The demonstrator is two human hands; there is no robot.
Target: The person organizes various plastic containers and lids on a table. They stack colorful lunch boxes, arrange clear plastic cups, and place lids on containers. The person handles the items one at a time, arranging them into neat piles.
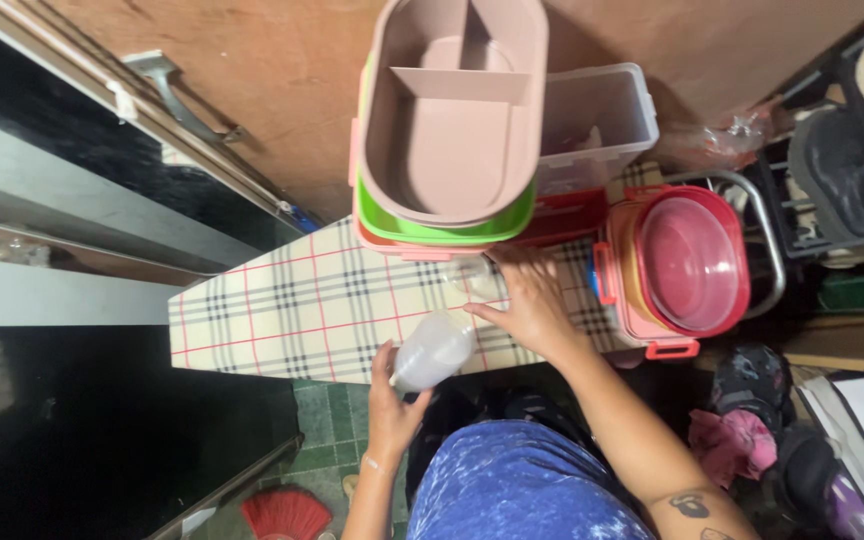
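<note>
Your two hands work at the checked table, one holding a small plastic cup.

Your left hand [392, 400] holds a cloudy plastic cup [432, 350] from below, with the fingers closed around its lower part; the cup lies tilted over the near edge of the table [282, 320]. Your right hand [530, 305] rests flat on the checked cloth with the fingers spread, and the fingertips touch a clear container [472, 278] that is hard to see well. Just behind this hand stands a stack of lunch boxes [447, 130], a pink divided tray on top of a green one. To the right of your hand sits a pink box with a red bowl [690, 262] inside. A clear plastic box [602, 115] stands behind, touching the stack.
</note>
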